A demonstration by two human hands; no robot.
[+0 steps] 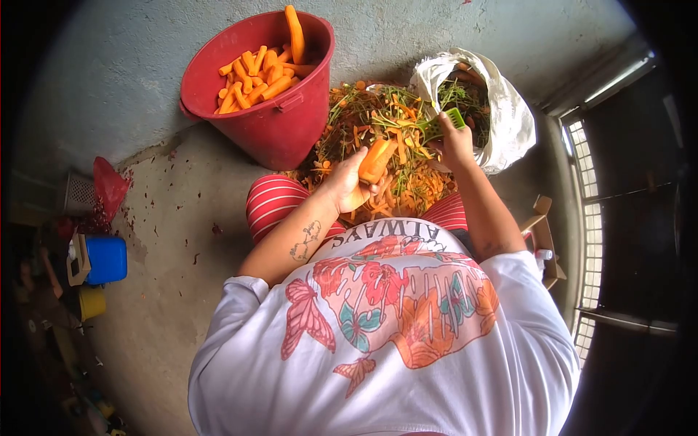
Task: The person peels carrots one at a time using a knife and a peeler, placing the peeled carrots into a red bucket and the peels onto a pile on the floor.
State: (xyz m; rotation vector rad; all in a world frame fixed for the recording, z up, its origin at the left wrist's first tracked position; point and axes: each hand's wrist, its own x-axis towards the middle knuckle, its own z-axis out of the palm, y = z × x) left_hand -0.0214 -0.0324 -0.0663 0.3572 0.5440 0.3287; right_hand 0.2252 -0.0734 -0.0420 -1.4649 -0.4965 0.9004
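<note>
A thick peeled carrot (375,161) is gripped in my left hand (346,183), above a heap of peelings between my knees. My right hand (456,145) is closed on a green slotted tool (454,118) that looks like a vegetable peeler; its working edge is hard to make out. That hand is beside the mouth of a white sack (509,123) with carrots and green stalks inside. Orange peelings and green stalks (414,189) lie heaped on the floor below both hands. Left of the heap stands a red bucket (291,131) holding many peeled carrots (254,76).
A grey wall (378,36) runs behind the bucket and sack. On the left floor are a blue container (106,259), a yellow container (92,303) and a red bag (109,187). A cardboard box (542,225) sits at my right, near a barred door (587,218).
</note>
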